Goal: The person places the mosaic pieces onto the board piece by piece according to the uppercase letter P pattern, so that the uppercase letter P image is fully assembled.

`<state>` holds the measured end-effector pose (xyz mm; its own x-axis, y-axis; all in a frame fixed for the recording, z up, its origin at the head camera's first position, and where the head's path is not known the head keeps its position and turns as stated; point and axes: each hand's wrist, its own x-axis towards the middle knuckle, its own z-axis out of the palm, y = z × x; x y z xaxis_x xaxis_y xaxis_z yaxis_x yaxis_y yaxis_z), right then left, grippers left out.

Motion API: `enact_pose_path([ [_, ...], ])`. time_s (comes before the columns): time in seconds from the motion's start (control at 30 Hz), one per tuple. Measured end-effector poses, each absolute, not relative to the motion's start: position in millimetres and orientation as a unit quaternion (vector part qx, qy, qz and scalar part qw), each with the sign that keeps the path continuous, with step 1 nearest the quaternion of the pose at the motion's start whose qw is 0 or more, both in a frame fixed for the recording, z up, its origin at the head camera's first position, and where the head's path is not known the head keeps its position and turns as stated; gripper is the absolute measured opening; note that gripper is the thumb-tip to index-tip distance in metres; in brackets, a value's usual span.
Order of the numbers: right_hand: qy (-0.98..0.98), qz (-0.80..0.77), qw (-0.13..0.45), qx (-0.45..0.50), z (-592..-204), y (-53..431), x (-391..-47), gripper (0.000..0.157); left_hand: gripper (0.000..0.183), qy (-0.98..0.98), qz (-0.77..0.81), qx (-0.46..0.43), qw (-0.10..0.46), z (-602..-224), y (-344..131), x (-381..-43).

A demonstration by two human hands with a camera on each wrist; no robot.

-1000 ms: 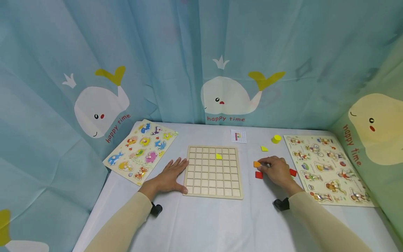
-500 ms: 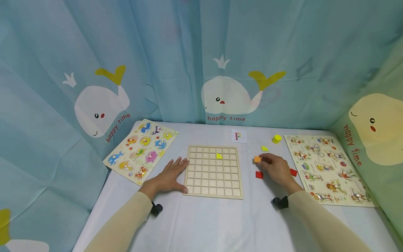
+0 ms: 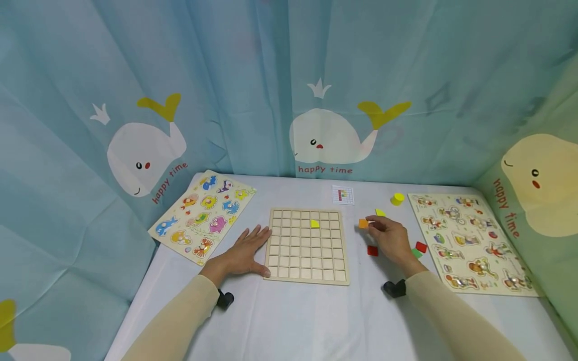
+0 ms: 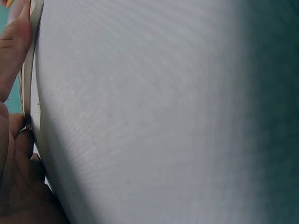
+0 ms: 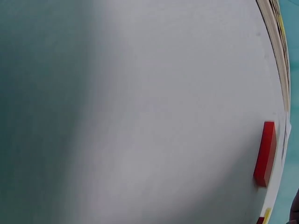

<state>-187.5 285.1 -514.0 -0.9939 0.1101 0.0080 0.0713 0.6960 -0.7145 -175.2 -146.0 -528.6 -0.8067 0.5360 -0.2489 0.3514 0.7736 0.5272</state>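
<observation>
An orange square tile [image 3: 363, 223] is pinched between the thumb and fingers of my right hand [image 3: 390, 239], to the right of the wooden grid board [image 3: 305, 246]. One yellow tile [image 3: 314, 224] lies in a cell of the board's upper part. My left hand [image 3: 244, 252] rests flat with spread fingers at the board's left edge. Below the right hand lies a red tile [image 3: 372, 250], also a red block [image 5: 265, 154] in the right wrist view. Another red tile [image 3: 421, 247] and a green piece [image 3: 416, 253] lie right of this hand. A yellow piece [image 3: 380, 212] sits just beyond its fingers.
A pattern card [image 3: 342, 195] lies behind the board, with a yellow cylinder [image 3: 397, 199] to its right. A sea-animal puzzle board [image 3: 203, 215] is at the left, a figure puzzle board [image 3: 469, 243] at the right. A whale-print curtain [image 3: 253, 90] hangs behind the table.
My right hand has lifted the orange tile and carried it a little away from me and to the left. The green piece has come into sight. My left hand has stayed put.
</observation>
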Motion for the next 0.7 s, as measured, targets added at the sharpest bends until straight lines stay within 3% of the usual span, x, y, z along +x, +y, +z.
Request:
enact_pose_path([
  [0.23, -0.915, 0.401, 0.011, -0.044, -510.3, 276.1, -190.5, 0.032, 0.125, 0.922, 0.233, 0.24, 0.197, -529.6, -145.4, -176.3],
  [0.7, -0.919, 0.392, 0.042, -0.014, -505.2, 249.7, -199.7, 0.031, 0.126, 0.919, 0.243, 0.236, 0.2, -529.6, -146.6, -175.4],
])
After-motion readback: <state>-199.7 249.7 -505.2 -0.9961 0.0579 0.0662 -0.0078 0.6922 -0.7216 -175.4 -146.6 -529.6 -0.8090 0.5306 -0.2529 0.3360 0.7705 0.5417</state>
